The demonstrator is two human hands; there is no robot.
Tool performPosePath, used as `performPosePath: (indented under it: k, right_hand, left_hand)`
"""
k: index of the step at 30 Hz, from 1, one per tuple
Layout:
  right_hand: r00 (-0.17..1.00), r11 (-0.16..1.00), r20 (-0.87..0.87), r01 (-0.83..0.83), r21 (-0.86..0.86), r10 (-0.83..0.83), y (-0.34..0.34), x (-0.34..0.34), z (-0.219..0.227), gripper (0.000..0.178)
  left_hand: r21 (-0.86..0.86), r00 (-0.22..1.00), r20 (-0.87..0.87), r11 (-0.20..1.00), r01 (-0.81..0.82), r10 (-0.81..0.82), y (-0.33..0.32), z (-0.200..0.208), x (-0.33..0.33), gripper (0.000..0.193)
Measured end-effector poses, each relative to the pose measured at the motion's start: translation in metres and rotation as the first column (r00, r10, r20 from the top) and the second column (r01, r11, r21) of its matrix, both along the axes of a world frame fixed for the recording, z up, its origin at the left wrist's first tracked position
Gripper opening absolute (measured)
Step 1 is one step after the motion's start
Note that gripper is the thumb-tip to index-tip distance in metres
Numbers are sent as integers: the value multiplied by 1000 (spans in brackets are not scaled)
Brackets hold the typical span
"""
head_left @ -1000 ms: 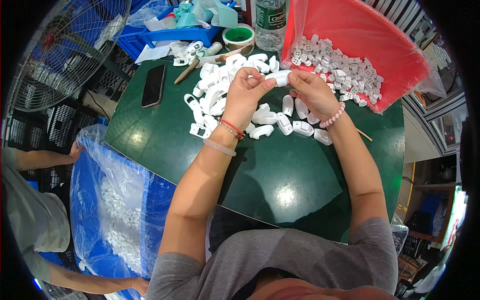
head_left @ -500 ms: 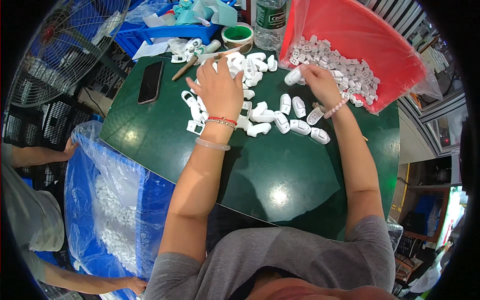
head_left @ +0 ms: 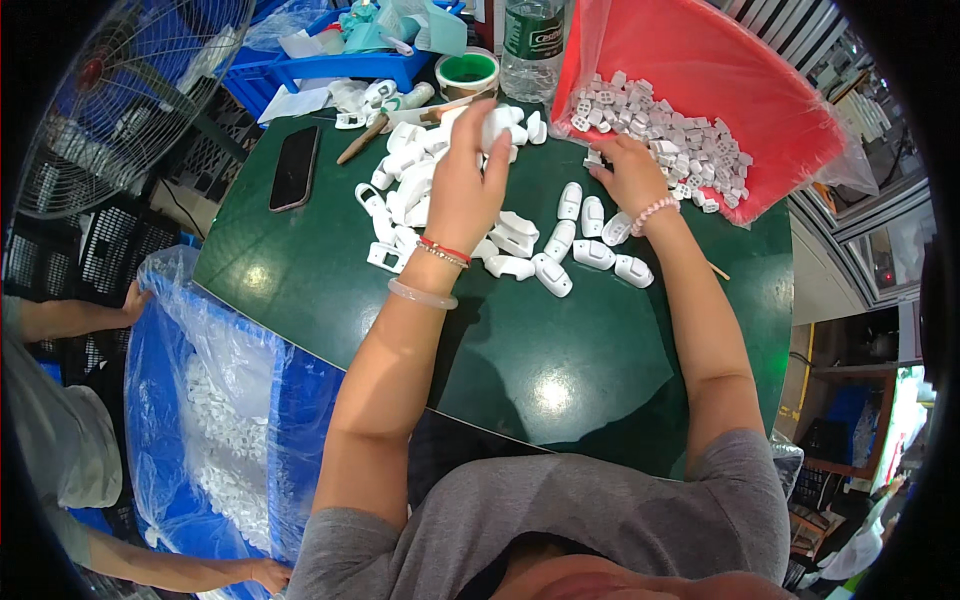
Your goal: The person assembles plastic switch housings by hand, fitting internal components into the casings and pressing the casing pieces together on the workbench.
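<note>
My left hand (head_left: 465,195) is raised over a pile of white plastic shells (head_left: 405,160), with thumb and fingers closed round one white shell (head_left: 496,124). At the near edge of the red bin, my right hand (head_left: 634,178) pinches a small white block (head_left: 592,158), partly hidden by the fingers. Many similar small white blocks (head_left: 715,150) lie heaped in the red bin (head_left: 680,40). Between my hands and nearer to me, several white shells with a raised block in the middle (head_left: 594,254) lie in a loose group on the green table (head_left: 560,350).
A black phone (head_left: 295,168) lies at the left. Behind the pile are a wooden-handled tool (head_left: 362,139), a tape roll (head_left: 467,72), a clear bottle (head_left: 531,50) and a blue crate (head_left: 350,68). Another person's hand (head_left: 268,574) touches a plastic-lined blue bin (head_left: 300,420).
The shell in my right hand has gone from it; the group on the table has one more. That hand now pinches a small block. My left hand has lifted a shell off the pile.
</note>
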State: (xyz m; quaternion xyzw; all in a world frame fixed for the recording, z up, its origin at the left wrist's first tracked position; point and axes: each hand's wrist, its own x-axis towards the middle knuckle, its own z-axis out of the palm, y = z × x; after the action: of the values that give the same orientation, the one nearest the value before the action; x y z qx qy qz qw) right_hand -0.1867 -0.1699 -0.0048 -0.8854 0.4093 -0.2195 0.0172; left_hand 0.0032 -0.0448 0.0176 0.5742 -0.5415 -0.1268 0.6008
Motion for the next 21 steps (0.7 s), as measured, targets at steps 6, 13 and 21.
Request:
performPosePath:
  k: [6,13,21]
  right_hand:
    - [977,991,201,-92,97,71,-1,6,6,23]
    - [755,556,655,-537,635,-20,27,22,27,27]
    - [575,517,816,-716,469,58,39,30,28,25]
  left_hand:
    - [-78,608,-705,892,445,-365,2,0,-5,34]
    - [-107,611,-695,895,434,-379,-1,-1,-7,44]
    - [-110,744,-573,932,346,-344,1,-1,-7,35]
